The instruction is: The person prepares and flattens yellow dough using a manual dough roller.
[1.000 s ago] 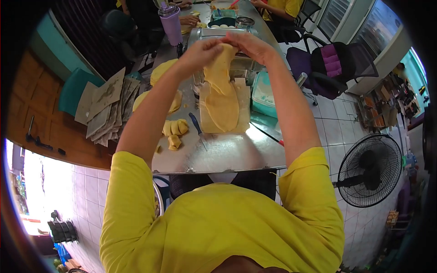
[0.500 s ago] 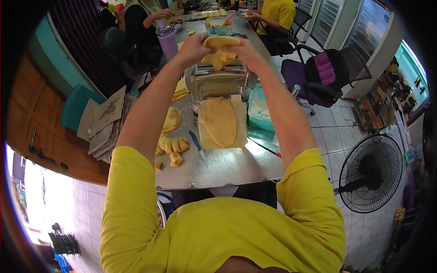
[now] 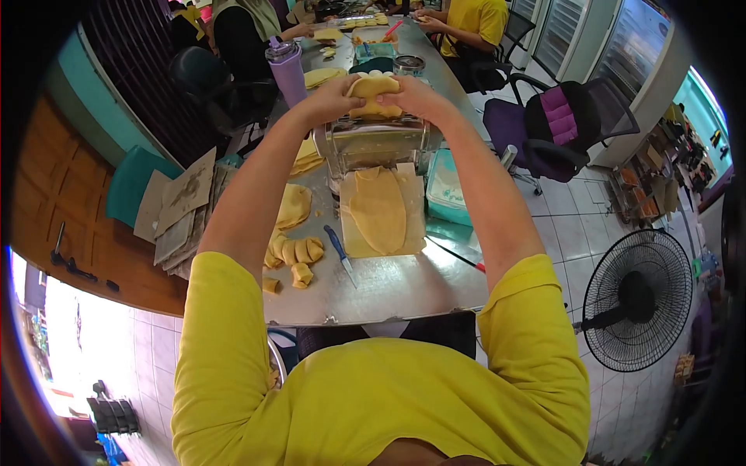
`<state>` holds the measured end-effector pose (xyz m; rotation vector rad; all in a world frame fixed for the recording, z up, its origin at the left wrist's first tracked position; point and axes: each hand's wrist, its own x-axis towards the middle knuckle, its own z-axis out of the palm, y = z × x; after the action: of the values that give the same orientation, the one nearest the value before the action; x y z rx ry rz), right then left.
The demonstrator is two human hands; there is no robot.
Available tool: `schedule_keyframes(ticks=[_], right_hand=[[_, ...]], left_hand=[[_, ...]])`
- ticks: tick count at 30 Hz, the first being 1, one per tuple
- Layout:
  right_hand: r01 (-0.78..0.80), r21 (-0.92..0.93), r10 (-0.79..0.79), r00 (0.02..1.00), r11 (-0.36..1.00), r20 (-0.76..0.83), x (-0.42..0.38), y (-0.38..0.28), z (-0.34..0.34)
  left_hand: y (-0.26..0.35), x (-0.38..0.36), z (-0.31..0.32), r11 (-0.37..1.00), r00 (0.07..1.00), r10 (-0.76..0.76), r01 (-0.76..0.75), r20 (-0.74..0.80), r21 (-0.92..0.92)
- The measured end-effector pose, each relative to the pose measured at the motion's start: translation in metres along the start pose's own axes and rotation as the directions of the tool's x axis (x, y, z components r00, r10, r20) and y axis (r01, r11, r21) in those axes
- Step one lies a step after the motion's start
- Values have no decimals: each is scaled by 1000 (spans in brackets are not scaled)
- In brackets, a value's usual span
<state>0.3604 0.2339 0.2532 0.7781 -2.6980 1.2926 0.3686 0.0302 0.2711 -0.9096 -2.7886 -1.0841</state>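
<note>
My left hand point(image 3: 336, 101) and my right hand point(image 3: 413, 98) are both closed on a piece of dough point(image 3: 374, 87), one at each side. They hold it over the top of a metal dough roller point(image 3: 377, 147), where its lower part meets the machine. Below the roller, a long flat dough sheet point(image 3: 378, 211) lies on a pale square board point(image 3: 359, 247). To the left are a round flattened dough piece point(image 3: 294, 206) and several cut dough lumps point(image 3: 294, 250). A knife with a blue handle point(image 3: 335, 242) rests beside the board.
A teal-lidded container point(image 3: 448, 190) stands right of the roller. A purple tumbler point(image 3: 287, 74) is at the table's left edge. Co-workers sit at the far end, one in a yellow shirt point(image 3: 475, 27). A black fan point(image 3: 639, 301) stands right; stacked cardboard point(image 3: 183, 206) is left.
The dough in my hands has gone from a wide, hanging piece to a more folded, bunched one, slightly lower. A co-worker's hand at the far left has moved to a flat dough piece.
</note>
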Motion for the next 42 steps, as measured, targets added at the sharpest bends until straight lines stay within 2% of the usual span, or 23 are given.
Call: schedule_keyframes(ticks=[2,4,6,10,13,17,19,20,23,25,26,27,28,29,30,32,33,34,36,38,40,41,42], right_hand=[[-9,-50,11,999,999,39,9,13,2],[-3,-99,11,997,995,80,12,13,1],[-67,-254,100,988,965,117,5,-5,-3],[7,-270,48,980,963,195,1,-10,-4],[29,-220,6,987,975,158,-2,-8,1],[14,-198,9,994,980,112,0,-5,7],[7,-202,13,995,979,100,0,-2,12],[32,-238,-31,999,971,4,-2,-3,17],[4,-324,-55,988,946,-146,-7,-9,26],[-50,-362,-27,979,931,-202,-8,-9,27],[-15,-241,-39,975,970,-217,-6,-6,26],[22,-116,-49,971,993,-233,-6,-6,26],[22,-114,-47,973,993,-226,-6,-5,26],[-7,-156,-25,978,988,-206,-8,-9,25],[-31,-204,-8,982,979,-187,-9,-12,24],[-14,-238,-29,984,971,-176,-7,-11,27],[-14,-260,-32,985,965,-171,-7,-13,28],[-3,-268,-45,984,964,-172,-8,-15,27],[-34,-366,-16,991,930,-133,-13,-20,28],[-36,-414,-6,995,909,-100,-12,-20,31],[1,-527,-84,987,850,-135,-12,-20,36],[8,-530,-87,988,848,-125,-13,-21,38],[4,-529,-79,990,849,-119,-13,-22,38]], left_hand=[[10,-5,-3,1000,999,-16,15,45,20],[25,-11,-3,987,971,-157,160,180,-3],[18,-6,1,989,972,-149,144,183,41],[0,5,6,994,969,-103,96,224,43],[17,1,2,979,950,-193,171,247,108],[1,11,7,984,949,-177,172,262,40],[2,12,9,983,957,-162,136,239,122],[4,11,9,983,957,-163,138,239,120],[1,9,13,986,978,-113,88,176,143],[-11,10,19,975,978,205,-208,42,82],[-8,8,18,976,979,198,-201,42,80],[0,6,17,983,995,101,-97,-21,155],[4,3,16,975,996,9,12,-91,222],[1,1,18,960,978,127,-80,-164,269],[-4,-1,23,961,977,123,-74,-172,267],[-7,-5,27,947,909,271,-193,-316,257],[7,-16,28,983,915,175,-145,-362,108],[16,-26,33,982,910,182,-149,-373,115],[30,-48,50,914,640,397,-209,-658,348],[32,-69,88,967,706,210,-252,-676,37],[35,-91,128,940,850,-19,-164,-526,-300],[24,-90,145,938,851,-28,-159,-524,-307],[10,-90,165,867,866,-234,-19,-441,-498]])
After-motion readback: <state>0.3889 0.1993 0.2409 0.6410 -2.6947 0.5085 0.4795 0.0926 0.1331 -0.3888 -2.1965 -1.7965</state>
